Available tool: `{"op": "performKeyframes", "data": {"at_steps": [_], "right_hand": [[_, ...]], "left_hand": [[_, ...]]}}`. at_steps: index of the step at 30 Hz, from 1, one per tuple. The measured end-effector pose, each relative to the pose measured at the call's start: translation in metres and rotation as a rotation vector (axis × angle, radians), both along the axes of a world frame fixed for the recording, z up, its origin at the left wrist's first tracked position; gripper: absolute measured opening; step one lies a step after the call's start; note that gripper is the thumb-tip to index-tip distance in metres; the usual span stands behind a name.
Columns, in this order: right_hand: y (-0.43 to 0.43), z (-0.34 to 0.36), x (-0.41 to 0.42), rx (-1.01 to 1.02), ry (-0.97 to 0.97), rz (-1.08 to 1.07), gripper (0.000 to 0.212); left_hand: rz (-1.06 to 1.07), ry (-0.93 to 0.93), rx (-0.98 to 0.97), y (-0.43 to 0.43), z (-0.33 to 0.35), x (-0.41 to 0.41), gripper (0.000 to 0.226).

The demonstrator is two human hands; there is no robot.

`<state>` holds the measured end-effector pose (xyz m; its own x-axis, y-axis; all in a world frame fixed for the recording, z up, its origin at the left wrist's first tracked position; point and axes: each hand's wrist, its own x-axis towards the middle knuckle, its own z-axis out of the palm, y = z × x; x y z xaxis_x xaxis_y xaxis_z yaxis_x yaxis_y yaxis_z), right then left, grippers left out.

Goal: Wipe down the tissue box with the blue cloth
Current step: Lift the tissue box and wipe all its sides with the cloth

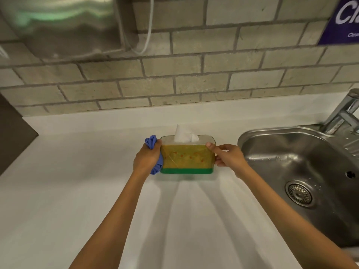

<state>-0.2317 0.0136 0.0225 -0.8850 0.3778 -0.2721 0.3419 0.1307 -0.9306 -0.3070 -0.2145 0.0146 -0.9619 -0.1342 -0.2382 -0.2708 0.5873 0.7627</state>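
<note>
Cloth [154, 154] against box [187, 158] left edge

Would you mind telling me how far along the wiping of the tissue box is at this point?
Underway. The left hand holds the bunched blue cloth against the left end of the tissue box, while the right hand steadies the right end on the counter. Nothing shows which faces are already clean. The front, top and right end likely remain.
</note>
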Motion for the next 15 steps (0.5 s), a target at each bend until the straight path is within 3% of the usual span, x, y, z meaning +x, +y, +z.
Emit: {"op": "performKeyframes", "data": {"at_steps": [10, 15], "right_hand": [[0.004, 0.004, 0.000, 0.002, -0.108, 0.113, 0.085], [0.009, -0.007, -0.013, -0.060, -0.018, 0.209, 0.094]], "left_hand": [[-0.137, -0.067, -0.198, -0.009, 0.022, -0.007, 0.054], [-0.132, -0.030, -0.237, -0.004, 0.022, -0.010, 0.054]]}}
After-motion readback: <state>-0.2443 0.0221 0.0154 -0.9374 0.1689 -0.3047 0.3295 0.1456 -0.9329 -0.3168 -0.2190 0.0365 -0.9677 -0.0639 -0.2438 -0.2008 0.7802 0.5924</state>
